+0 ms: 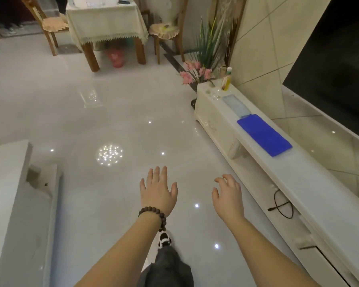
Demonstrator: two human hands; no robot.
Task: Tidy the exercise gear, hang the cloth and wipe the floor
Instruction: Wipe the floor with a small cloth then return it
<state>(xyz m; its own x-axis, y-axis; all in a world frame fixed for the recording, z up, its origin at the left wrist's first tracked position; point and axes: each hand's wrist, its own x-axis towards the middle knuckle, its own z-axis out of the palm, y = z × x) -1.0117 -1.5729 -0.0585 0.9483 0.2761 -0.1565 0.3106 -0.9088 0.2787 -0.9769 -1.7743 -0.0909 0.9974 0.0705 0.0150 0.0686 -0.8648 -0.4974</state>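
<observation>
Both hands empty, left hand [158, 188] spread flat, right hand [228, 193] loosely curled; blue cloth [264, 134] lies untouched on counter [311, 183] ahead-right: fetching step, next reach and grasp it.

Both hands out over glossy white floor [112, 104], holding nothing. Left hand [158, 191] flat, fingers spread, bead bracelet [153, 215] on wrist. Right hand [228, 193] fingers loosely curled. Blue cloth [264, 137] flat on white TV cabinet [298, 183] at right, w/ black cable [282, 204] nearer. Dining table [106, 23] w/ 2 chairs far back.
</observation>
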